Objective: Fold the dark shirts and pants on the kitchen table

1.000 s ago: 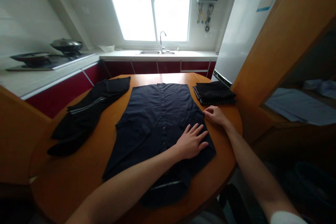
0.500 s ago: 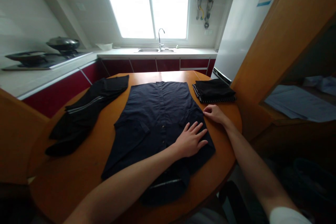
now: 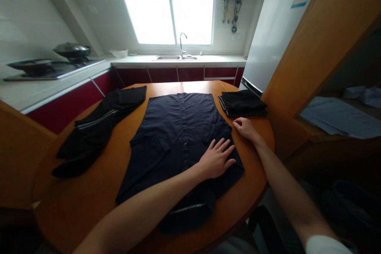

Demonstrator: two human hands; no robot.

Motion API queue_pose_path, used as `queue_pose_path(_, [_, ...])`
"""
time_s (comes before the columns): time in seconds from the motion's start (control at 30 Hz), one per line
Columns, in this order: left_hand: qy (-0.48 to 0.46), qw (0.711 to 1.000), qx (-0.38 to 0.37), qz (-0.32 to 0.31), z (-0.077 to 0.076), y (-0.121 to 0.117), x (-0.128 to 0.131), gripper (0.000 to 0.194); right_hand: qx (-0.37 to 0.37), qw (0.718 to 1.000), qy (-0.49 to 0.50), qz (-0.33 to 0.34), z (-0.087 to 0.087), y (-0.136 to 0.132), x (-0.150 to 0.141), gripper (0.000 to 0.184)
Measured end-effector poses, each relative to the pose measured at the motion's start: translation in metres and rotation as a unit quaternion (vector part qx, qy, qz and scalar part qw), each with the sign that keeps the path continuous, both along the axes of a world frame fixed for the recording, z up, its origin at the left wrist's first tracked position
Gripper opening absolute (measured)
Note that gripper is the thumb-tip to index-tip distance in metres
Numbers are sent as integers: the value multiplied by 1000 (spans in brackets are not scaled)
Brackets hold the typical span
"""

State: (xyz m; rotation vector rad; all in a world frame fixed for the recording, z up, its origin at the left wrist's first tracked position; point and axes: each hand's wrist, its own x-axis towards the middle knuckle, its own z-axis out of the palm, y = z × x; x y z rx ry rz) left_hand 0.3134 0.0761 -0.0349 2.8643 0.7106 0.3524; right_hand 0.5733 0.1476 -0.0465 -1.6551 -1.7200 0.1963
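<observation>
- Head view: a dark navy buttoned shirt (image 3: pixel 166 121) lies spread flat, front up, across the middle of an orange-brown wooden table (image 3: pixel 80 202). Its button line runs roughly down the centre, from the window side toward the person.
- Left hand (image 3: pixel 217 159): palm down on the shirt, right of the button line, fingers extended and spread. It presses on or rests against the cloth without gripping it. The left forearm crosses above the lower part of the shirt and hides some of it.
- Right hand (image 3: pixel 244 127): just beside the shirt's right edge, above or on the table, fingers curled inward. The fingertips appear slightly clear of the cloth; whether thumb and fingers meet cannot be told.
- Shirt, near end: rumpled cloth with a thin light strip, partly behind the left forearm.
- Black garment (image 3: pixel 98 127): laid lengthwise at the left of the table, apart from the shirt, with pale stripes across its middle.
- Folded dark stack (image 3: pixel 244 103): at the table's far right, just beyond the right hand; a patterned edge shows underneath.
- Surroundings: sink (image 3: pixel 168 58) and faucet (image 3: pixel 181 43) below a bright window (image 3: pixel 193 8); cookware (image 3: pixel 72 50) on the stove at left; refrigerator (image 3: pixel 268 39) at right; papers (image 3: pixel 339 117) on a shelf at far right.
</observation>
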Motion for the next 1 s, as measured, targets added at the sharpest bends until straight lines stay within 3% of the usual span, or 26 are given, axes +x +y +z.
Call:
queue_pose_path(0.1, [-7, 1000, 5, 29, 0, 0, 2, 65, 73, 997, 24, -18, 6, -2, -11, 25])
queue_pose_path(0.2, [-17, 993, 33, 112, -4, 1, 5, 65, 101, 994, -10, 44, 9, -5, -35, 34])
queue_pose_path(0.33, [7, 981, 39, 190, -13, 4, 7, 71, -4, 983, -136, 125, 3, -9, -67, 50])
queue_pose_path(0.43, [20, 979, 37, 201, -16, 5, 6, 75, -104, 967, -204, 114, -5, -9, -76, 61])
queue_pose_path(0.53, [22, 978, 32, 206, -16, 4, 6, 77, -136, 964, -210, 85, -13, -6, -71, 64])
queue_pose_path(0.67, [13, 981, 36, 193, -15, 4, 5, 75, -129, 976, -173, 8, -19, 0, -55, 62])
queue_pose_path(0.8, [11, 984, 34, 176, -16, 5, 4, 72, -53, 989, -121, -60, -13, 3, -49, 57])
queue_pose_path(0.9, [11, 984, 35, 175, -15, 5, 5, 71, -5, 994, -107, -17, -6, 2, -58, 56])
queue_pose_path(1.0, [11, 983, 35, 179, -13, 4, 6, 73, -30, 985, -151, 79, -4, -2, -71, 55])
